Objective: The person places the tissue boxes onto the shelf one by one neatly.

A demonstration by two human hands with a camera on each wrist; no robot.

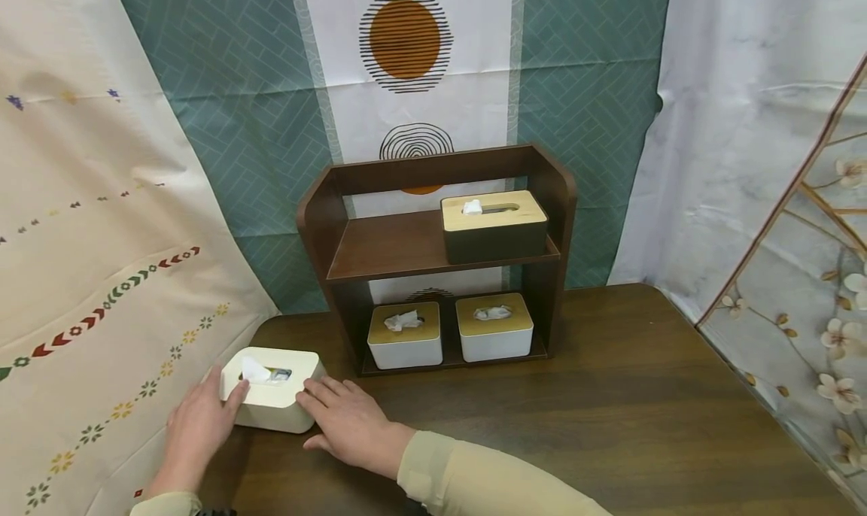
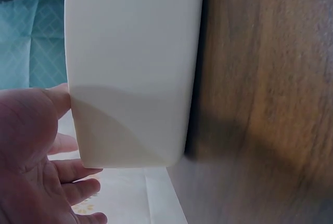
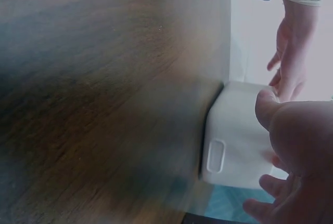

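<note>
A white tissue box [image 1: 274, 417] with a tuft of tissue [image 1: 254, 370] in its top slot stands on the table at the left. My left hand [image 1: 199, 424] lies along its left end, thumb tip at the top front edge; the left wrist view shows these fingers loosely spread at the box's corner. At the right end, my right hand [image 1: 359, 423] has extended fingertips on the upper edge, with the thumb away from the box. In the right wrist view, a rounded rectangular outline [image 3: 216, 156] marks the box's end wall, and neither hand wraps round the box.
A dark brown two-tier shelf [image 1: 389, 247] stands at the back. Its upper tier bears a black tissue box [image 1: 497, 243] with a wooden lid. Below are two white boxes with wooden lids, one left [image 1: 406, 354] and one right [image 1: 497, 344]. Patterned cloths [image 1: 254, 136] hang around the table.
</note>
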